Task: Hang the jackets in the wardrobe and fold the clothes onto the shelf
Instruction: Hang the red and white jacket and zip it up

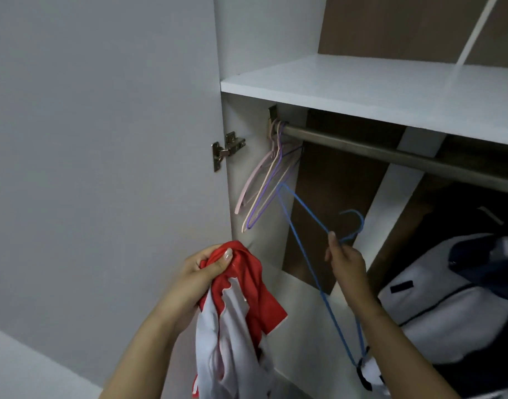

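1. Up front, the left hand [202,267] grips a bunched red and white jacket [235,318] by its top, fingers and thumb curled round the cloth; the rest of the garment hangs down below the fist.
2. The right hand [346,262] pinches a blue wire hanger [304,243] just below its hook, with the hook pointing up and to the right and the frame slanting down past the wrist.
3. Both hands are held in front of the open wardrobe [275,283], near its left side wall.
4. A metal rail [391,151] runs under a white shelf [376,87].
5. Several pastel hangers [264,182], pink, cream and purple, hang at the rail's left end, against the side wall.
6. A white and dark garment [448,309] lies low on the right inside the wardrobe.
7. A door hinge [226,148] sits on the left wall.
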`<state>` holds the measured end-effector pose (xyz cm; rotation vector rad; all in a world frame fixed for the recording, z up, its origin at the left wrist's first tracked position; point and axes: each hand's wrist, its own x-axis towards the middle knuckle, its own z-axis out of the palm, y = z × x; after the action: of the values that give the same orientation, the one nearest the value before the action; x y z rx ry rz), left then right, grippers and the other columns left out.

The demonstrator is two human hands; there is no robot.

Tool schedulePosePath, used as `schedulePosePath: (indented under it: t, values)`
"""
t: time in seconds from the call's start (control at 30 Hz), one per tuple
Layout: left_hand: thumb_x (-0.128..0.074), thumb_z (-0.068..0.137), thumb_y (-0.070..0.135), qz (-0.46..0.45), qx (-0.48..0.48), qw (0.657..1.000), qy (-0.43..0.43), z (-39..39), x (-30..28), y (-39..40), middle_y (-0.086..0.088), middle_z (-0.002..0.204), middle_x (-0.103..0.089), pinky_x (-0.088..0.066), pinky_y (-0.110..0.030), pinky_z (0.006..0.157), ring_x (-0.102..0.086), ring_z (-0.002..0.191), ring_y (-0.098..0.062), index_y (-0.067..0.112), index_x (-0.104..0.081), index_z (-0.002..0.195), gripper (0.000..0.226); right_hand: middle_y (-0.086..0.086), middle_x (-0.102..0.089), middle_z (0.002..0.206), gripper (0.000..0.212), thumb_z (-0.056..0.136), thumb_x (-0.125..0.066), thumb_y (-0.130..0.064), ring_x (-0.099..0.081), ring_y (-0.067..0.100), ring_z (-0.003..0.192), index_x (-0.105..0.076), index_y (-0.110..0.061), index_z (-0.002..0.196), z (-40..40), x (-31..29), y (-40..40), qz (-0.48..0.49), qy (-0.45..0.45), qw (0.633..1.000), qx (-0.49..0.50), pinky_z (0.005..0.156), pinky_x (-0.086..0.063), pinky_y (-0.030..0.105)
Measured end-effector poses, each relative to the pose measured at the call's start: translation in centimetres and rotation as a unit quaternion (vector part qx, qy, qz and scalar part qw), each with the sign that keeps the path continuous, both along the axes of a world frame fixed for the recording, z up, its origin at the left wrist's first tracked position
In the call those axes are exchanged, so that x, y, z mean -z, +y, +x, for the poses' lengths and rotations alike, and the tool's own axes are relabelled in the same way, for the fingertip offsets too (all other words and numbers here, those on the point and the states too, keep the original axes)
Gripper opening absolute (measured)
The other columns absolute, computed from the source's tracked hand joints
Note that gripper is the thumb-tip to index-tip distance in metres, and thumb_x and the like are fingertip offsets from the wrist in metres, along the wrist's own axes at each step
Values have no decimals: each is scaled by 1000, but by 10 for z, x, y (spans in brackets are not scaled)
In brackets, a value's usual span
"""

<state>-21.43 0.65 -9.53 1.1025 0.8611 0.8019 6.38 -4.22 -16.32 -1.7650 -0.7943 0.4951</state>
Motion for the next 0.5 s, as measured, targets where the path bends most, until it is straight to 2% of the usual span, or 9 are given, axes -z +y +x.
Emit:
schedulePosePath:
  t: [0.1, 0.17, 0.23, 0.33, 0.4, 0.5]
  values:
    - [-56, 98, 17, 33, -12, 999, 26, -9, 1, 17, -18, 102, -70, -55, -34, 84, -64, 92, -26, -2, -65, 114, 27, -4, -45, 44, 59, 98, -49, -52, -44, 8, 44, -42, -19, 49, -28, 0, -46, 26, -56, 997, 41, 56, -38, 32]
    - [-53, 100, 15, 134, -7, 987, 89, -16, -3, 32, -12, 95, -66, -49, -34, 87, -60, 90, -22, -1, -64, 107, 20, 3, -40, 46, 59, 97, -51, -49, -42, 14, 47, -41, -15, 50, -52, -3, -74, 34, -48, 997, 49, 51, -38, 38]
    - [-54, 100, 12, 254, 39, 954, 157, -23, -8, 41, -8, 91, -64, -47, -23, 83, -58, 86, -18, 4, -65, 99, 14, 10, -39, 49, 58, 98, -53, -42, -42, 18, 50, -40, -8, 53, -80, -5, -101, 36, -42, 997, 59, 53, -39, 38]
    - [-58, 98, 9, 366, 90, 902, 208, -35, -9, 43, -13, 94, -69, -42, -7, 74, -59, 86, -18, 1, -70, 100, 15, 0, -35, 45, 57, 97, -53, -42, -37, 11, 45, -36, -15, 50, -134, -5, -148, 69, -24, 993, 89, 51, -34, 26]
    - [-61, 96, 11, 427, 90, 867, 240, -39, -6, 44, -14, 96, -69, -40, -11, 76, -61, 91, -22, 2, -73, 103, 17, -3, -32, 44, 57, 95, -49, -46, -34, 9, 42, -35, -20, 48, -163, -2, -176, 85, -5, 993, 87, 48, -32, 18]
    - [-63, 94, 20, 486, 107, 815, 295, -49, -2, 38, -16, 97, -66, -37, -23, 79, -61, 94, -27, 9, -75, 106, 20, -7, -32, 45, 56, 93, -47, -51, -33, 6, 44, -36, -23, 45, -204, 4, -219, 67, 16, 992, 101, 48, -30, 13]
